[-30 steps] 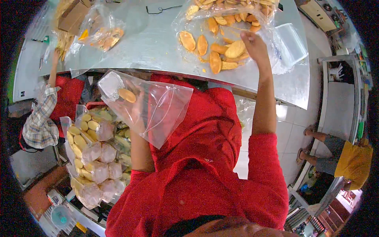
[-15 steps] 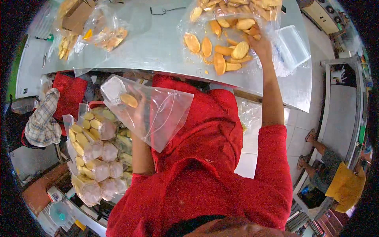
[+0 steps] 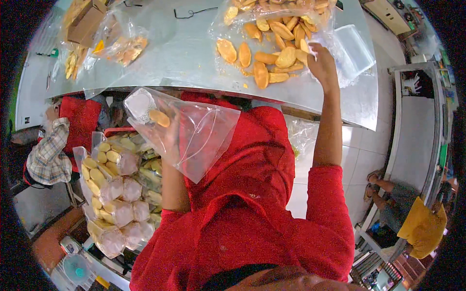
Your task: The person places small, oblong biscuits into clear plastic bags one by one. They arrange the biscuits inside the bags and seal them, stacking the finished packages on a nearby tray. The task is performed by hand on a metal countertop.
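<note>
Your right arm reaches forward over the table, elbow almost straight, with your right hand low at the right side of the bread pile. Its fingers bend to the left, and that grip is partly open, with a gap between the fingertips — whether they touch the nearest piece, you cannot tell from here. Your left forearm comes up beside your body, and your left hand shows blurrily through the clear bag, its grip closed on the plastic.

The bag is in front of you, short of the table's near edge. Its long axis slants: the narrow end with the white base points up and left, the wide end down and right. One slice shows through the plastic near the base, its long axis tipping down to the right. In the pile, the pieces point in mixed directions; the two left-hand ones stand nearly lengthwise to you.

Bare table lies left of the pile, and a narrow strip runs between pile and near edge. On the right, the clear tub sits just beside your right hand — tighter room there.
</note>
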A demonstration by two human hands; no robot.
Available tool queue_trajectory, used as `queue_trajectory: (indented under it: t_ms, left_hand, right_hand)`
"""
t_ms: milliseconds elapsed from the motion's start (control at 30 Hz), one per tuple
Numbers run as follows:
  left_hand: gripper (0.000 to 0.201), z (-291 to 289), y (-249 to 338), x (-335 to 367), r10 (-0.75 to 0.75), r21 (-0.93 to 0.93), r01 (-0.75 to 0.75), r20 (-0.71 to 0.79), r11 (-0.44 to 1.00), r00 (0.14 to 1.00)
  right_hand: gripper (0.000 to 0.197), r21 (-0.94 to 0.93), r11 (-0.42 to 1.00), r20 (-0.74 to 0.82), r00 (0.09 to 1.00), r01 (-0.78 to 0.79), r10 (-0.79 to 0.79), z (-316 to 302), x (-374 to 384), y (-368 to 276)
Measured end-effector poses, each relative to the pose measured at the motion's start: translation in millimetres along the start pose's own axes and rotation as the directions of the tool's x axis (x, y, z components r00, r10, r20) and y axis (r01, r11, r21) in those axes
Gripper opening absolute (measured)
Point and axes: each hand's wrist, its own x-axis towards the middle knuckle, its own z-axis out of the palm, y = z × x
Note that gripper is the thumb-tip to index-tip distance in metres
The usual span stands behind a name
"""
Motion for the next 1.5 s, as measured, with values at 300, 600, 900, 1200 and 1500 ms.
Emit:
queue_trajectory:
  t_ms: [300, 600, 900, 1200, 1500]
  left_hand:
    - [0.058, 21.9, -1.9, -12.2, -0.032, -0.056, 0.033, 0.016, 0.998, 0.999]
    - [0.060, 10.7, 17.2, -10.7, -0.043, -0.036, 0.047, 0.090, 0.998, 0.995]
    - [0.060, 30.4, -4.0, -9.9, 0.034, -0.067, -0.032, 0.038, 0.997, 0.999]
    - [0.063, 12.3, 16.7, 19.3, 0.050, -0.161, -0.052, -0.013, 0.986, 0.999]
    - [0.065, 21.8, 1.6, 17.7, -0.022, -0.115, 0.041, 0.164, 0.993, 0.986]
  right_hand:
    - [0.033, -0.379, 0.902, -0.059, 0.968, 0.205, -0.245, 68.3, 72.7, -10.5]
    - [0.036, 0.498, 0.862, -0.040, 0.996, 0.094, -0.086, 31.7, 41.9, -50.5]
    - [0.034, 0.857, -0.356, 0.425, 0.902, -0.373, 0.078, 19.2, -24.9, -60.8]
    - [0.053, 0.624, -0.150, 0.611, 0.598, -0.767, -0.519, -10.1, -90.0, -162.4]
    - [0.053, 0.564, 0.711, 0.245, 0.736, 0.420, -0.631, -9.7, -135.3, -259.2]
